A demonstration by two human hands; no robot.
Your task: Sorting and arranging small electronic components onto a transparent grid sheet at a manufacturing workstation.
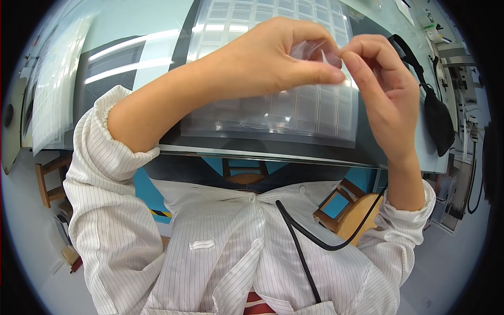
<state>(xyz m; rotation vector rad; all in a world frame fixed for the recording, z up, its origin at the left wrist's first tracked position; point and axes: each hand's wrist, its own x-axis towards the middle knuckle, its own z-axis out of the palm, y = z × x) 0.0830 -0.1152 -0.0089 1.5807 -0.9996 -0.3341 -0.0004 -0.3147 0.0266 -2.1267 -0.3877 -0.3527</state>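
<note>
- Clear film point(310, 51): located above the far half of the clear compartmented sheet point(315, 118), between the two hands; crumpled, outline partly hidden.
- Left hand point(268, 58): positioned over the clear compartmented sheet, fingers curled, gripping the clear film between thumb and fingers.
- Right hand point(387, 97): positioned at the right edge of the sheet; thumb and forefinger brought close together beside the left fingertips. Whether they grip the film cannot be determined.
- Dark mat point(371, 144): underneath the sheet, extending past its near edge.
- Tabletop point(123, 21): supports the sheet and extends to its left and right.
- Stack of clear sheets point(55, 84): left of the compartmented sheet, well apart.
- Black pouch point(438, 123): right of the compartmented sheet, beyond the right hand.
</note>
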